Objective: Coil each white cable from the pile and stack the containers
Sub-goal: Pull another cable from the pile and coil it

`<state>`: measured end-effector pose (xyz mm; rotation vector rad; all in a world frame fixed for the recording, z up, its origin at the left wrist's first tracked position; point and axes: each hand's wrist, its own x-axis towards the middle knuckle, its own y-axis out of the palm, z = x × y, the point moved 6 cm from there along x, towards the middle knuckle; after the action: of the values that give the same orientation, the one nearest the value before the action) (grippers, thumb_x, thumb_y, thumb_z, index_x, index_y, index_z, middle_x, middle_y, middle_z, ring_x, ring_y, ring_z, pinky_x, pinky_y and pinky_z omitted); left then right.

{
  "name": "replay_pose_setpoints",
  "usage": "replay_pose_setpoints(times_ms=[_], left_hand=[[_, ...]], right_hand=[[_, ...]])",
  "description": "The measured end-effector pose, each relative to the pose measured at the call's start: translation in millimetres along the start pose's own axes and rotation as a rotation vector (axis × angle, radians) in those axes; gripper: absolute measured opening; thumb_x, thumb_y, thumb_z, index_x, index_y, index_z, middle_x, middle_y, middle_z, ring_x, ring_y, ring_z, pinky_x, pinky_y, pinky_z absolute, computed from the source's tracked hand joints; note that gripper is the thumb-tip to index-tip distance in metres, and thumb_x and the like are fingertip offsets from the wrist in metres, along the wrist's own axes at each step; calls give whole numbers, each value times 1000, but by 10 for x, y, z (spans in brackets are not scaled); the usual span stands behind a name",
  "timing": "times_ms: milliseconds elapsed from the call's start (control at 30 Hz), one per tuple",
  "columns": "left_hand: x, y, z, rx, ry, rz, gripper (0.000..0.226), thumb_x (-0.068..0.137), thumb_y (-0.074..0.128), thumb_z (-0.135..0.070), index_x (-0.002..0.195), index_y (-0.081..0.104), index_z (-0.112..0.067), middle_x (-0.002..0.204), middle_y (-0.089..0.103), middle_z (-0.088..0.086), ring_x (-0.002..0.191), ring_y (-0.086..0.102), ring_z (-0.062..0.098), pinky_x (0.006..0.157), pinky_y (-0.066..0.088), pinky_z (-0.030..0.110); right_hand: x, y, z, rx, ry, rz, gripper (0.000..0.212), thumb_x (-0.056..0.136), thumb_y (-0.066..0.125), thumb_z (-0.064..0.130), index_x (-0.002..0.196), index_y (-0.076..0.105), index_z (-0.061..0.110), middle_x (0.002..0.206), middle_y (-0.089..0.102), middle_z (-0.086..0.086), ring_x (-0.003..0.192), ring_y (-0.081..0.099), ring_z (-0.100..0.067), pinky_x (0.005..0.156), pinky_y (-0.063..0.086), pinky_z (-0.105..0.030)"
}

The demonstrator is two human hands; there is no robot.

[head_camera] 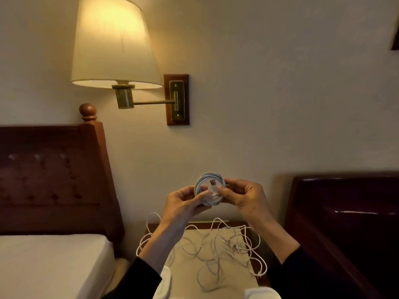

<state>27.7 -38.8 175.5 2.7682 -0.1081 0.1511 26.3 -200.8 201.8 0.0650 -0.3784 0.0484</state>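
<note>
A white cable wound into a small round coil is held up in front of the wall, its USB plug showing at the middle. My left hand grips the coil from the lower left with thumb and fingers. My right hand pinches its right side. Below them a loose tangle of white cables lies spread over the bedside table, some loops hanging over its left edge. Two white containers sit at the table's near edge: one under my left forearm, one at the bottom right, both partly hidden.
A bed with a white sheet and dark wooden headboard stands on the left. A second dark wooden bed frame is on the right. A lit wall lamp hangs above on its brass arm.
</note>
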Motion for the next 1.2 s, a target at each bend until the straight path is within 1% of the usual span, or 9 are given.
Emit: replay_pose_setpoints(times_ms=[300, 433, 533, 633, 767, 900, 967, 1067, 1200], left_hand=[[-932, -519, 1907, 336, -497, -7, 34, 78, 78, -9, 109, 68, 1, 93, 75, 15, 84, 72, 22, 82, 59, 36], [-1147, -802, 2296, 890, -416, -108, 64, 66, 85, -41, 119, 65, -13, 96, 73, 0, 80, 67, 8, 71, 51, 22], [-1208, -773, 2267, 1121, -119, -99, 41, 80, 75, -34, 118, 64, -22, 105, 69, -7, 90, 61, 8, 72, 39, 12], [-1255, -656, 2409, 1365, 68, 155, 23, 83, 63, -25, 104, 71, -22, 106, 69, -9, 100, 56, 17, 85, 45, 28], [-1327, -578, 2621, 1637, 123, 394, 33, 81, 46, -34, 99, 72, -24, 106, 69, -10, 102, 52, 18, 85, 40, 34], [-1317, -525, 2659, 1828, 128, 490, 42, 85, 37, -38, 99, 74, -23, 97, 68, -7, 101, 47, 20, 85, 33, 36], [-1294, -509, 2668, 1911, 113, 530, 30, 84, 51, -37, 98, 74, -24, 93, 68, -5, 101, 45, 22, 83, 28, 38], [-1253, -481, 2672, 1979, 72, 556, 28, 74, 63, -42, 90, 74, -21, 86, 67, -3, 99, 42, 23, 78, 23, 41], [-1188, -510, 2684, 1992, 61, 477, 26, 83, 55, -36, 93, 72, -17, 91, 69, -3, 106, 40, 26, 79, 21, 43]], right_hand=[[-1254, -311, -1899, -232, 535, 74, 29, 80, 73, -3, 108, 72, 4, 92, 76, -9, 81, 74, -18, 69, 60, -31], [-1657, -326, -2403, -508, 649, 178, 15, 76, 74, 2, 86, 80, 12, 73, 75, -3, 68, 71, -12, 65, 60, -29], [-1727, -308, -2619, -742, 631, 218, 9, 73, 73, 13, 80, 78, 13, 72, 74, -5, 73, 70, -14, 67, 56, -34], [-1701, -217, -2675, -880, 568, 217, 12, 72, 66, 16, 74, 72, 6, 68, 69, -10, 62, 58, -13, 61, 49, -41], [-1721, -103, -2731, -1076, 498, 244, 14, 86, 56, 16, 75, 62, 11, 83, 67, -12, 73, 57, -26, 61, 36, -33], [-1792, -14, -2846, -1158, 378, 344, 32, 97, 46, 12, 129, 53, 14, 127, 57, -8, 112, 56, -28, 88, 43, -33], [-1822, 15, -2760, -1253, 271, 365, 21, 95, 56, 12, 116, 59, 13, 118, 61, -7, 101, 62, -26, 79, 48, -32], [-1904, 96, -2722, -1448, 108, 464, 19, 64, 89, 22, 74, 73, 19, 79, 69, 1, 78, 62, -19, 57, 48, -28], [-1939, -3, -2722, -1445, 133, 465, 12, 89, 65, 25, 93, 76, 25, 109, 67, 8, 105, 48, -23, 77, 33, -39]])
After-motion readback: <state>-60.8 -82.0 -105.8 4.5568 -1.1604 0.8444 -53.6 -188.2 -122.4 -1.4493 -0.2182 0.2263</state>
